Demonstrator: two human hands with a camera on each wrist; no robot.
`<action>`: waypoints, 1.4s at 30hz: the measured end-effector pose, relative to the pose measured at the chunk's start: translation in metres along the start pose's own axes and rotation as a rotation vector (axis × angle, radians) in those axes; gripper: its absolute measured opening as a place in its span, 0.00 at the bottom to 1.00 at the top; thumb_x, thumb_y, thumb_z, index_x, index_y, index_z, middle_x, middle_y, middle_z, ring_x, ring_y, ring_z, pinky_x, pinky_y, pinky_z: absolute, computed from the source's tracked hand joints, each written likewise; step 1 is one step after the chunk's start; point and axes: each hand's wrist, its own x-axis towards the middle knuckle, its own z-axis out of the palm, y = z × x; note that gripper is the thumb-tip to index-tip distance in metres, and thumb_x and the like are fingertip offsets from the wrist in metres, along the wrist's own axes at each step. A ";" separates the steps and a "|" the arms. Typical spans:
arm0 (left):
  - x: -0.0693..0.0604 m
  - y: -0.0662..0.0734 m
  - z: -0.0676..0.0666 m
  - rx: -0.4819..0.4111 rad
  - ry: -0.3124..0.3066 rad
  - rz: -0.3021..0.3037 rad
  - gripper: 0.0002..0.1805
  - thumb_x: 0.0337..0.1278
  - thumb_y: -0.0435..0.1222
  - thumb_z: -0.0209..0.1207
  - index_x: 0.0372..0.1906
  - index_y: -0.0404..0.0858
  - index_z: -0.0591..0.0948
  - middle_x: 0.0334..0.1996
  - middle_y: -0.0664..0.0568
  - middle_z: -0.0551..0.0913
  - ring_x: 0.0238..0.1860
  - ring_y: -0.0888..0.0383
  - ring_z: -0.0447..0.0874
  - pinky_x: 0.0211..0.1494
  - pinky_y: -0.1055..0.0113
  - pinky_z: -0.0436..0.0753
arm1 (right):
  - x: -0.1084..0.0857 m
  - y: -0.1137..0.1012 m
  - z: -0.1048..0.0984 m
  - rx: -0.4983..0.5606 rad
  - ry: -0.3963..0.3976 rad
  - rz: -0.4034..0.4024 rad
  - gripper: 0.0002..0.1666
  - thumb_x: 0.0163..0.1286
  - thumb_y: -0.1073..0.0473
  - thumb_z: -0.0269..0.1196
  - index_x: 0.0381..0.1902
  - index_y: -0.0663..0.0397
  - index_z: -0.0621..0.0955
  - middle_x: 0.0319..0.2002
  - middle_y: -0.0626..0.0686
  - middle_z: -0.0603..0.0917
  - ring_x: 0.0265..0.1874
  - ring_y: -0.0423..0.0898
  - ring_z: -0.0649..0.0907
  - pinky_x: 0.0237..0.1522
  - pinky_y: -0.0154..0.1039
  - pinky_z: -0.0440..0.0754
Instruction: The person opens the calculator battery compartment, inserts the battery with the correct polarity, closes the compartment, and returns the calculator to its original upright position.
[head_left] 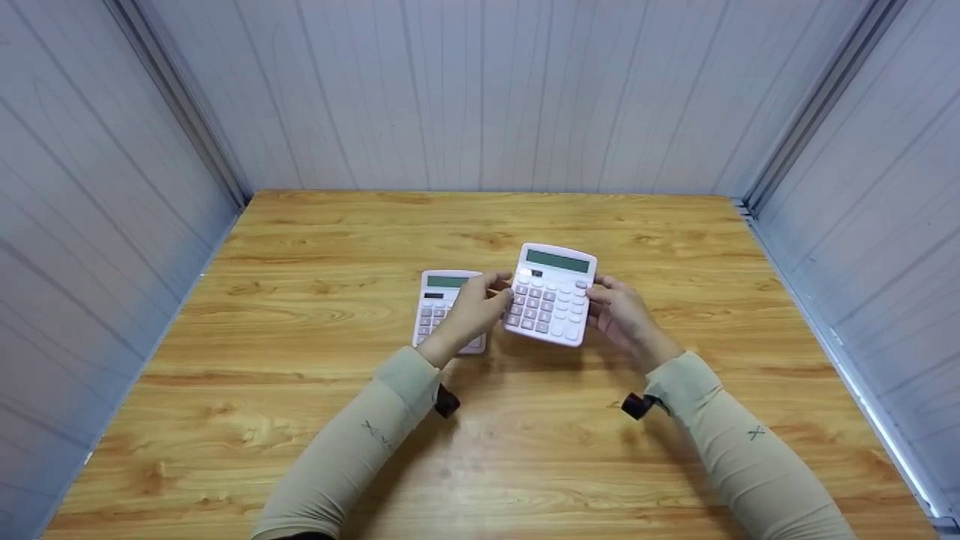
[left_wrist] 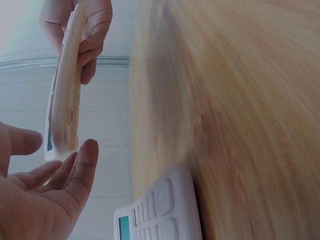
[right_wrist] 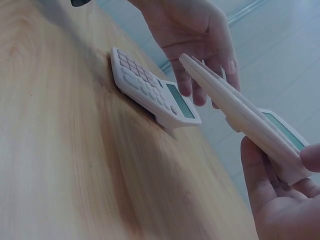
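Observation:
A pale pink calculator (head_left: pixel 552 296) with a dark green display is held above the table, its keys facing up toward the head camera. My right hand (head_left: pixel 621 315) pinches its right edge, thumb on the front and fingers behind, as the right wrist view shows. At the opposite edge is my left hand (head_left: pixel 474 309); in the left wrist view its thumb stands apart from the calculator, and the fingers reach close to the edge. Whether they touch it is unclear. A second, similar calculator (head_left: pixel 434 313) lies on the table, partly hidden beneath my left hand and wrist.
The wood-grain table (head_left: pixel 315 247) is bounded by a pale panelled wall (head_left: pixel 480 97) at the back and panels at both sides. Dark wrist cameras jut inward below each cuff. The lying calculator sits just left of the raised one.

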 end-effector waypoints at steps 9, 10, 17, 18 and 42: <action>0.001 -0.002 0.004 -0.025 -0.037 -0.025 0.21 0.74 0.26 0.54 0.67 0.25 0.81 0.50 0.36 0.86 0.43 0.56 0.85 0.47 0.61 0.94 | 0.004 0.001 -0.003 -0.069 0.000 0.029 0.29 0.88 0.66 0.43 0.82 0.69 0.58 0.44 0.48 0.88 0.44 0.41 0.89 0.48 0.35 0.91; 0.001 -0.002 0.005 -0.020 -0.037 -0.026 0.21 0.74 0.26 0.54 0.66 0.24 0.81 0.51 0.36 0.86 0.43 0.55 0.86 0.46 0.62 0.94 | 0.004 0.001 -0.003 -0.076 0.000 0.031 0.30 0.88 0.66 0.42 0.83 0.70 0.57 0.45 0.47 0.88 0.45 0.41 0.89 0.48 0.35 0.91; -0.001 -0.005 0.009 0.026 -0.015 -0.057 0.18 0.71 0.25 0.58 0.62 0.25 0.84 0.49 0.37 0.86 0.44 0.54 0.85 0.47 0.66 0.92 | 0.011 0.007 -0.004 -0.144 0.026 0.055 0.33 0.88 0.66 0.41 0.85 0.70 0.54 0.45 0.47 0.87 0.44 0.40 0.88 0.49 0.34 0.90; -0.001 -0.005 0.010 0.035 -0.009 -0.065 0.18 0.70 0.25 0.59 0.61 0.26 0.84 0.48 0.38 0.86 0.44 0.55 0.85 0.48 0.66 0.91 | 0.012 0.008 -0.005 -0.150 0.030 0.060 0.33 0.88 0.67 0.41 0.86 0.69 0.54 0.45 0.47 0.87 0.44 0.40 0.88 0.49 0.34 0.90; -0.003 -0.016 0.022 0.163 0.010 -0.080 0.16 0.64 0.23 0.59 0.54 0.23 0.85 0.43 0.39 0.88 0.42 0.55 0.83 0.49 0.65 0.90 | 0.023 0.015 -0.006 -0.442 0.127 0.057 0.23 0.77 0.74 0.50 0.65 0.78 0.77 0.31 0.45 0.85 0.31 0.37 0.83 0.36 0.30 0.84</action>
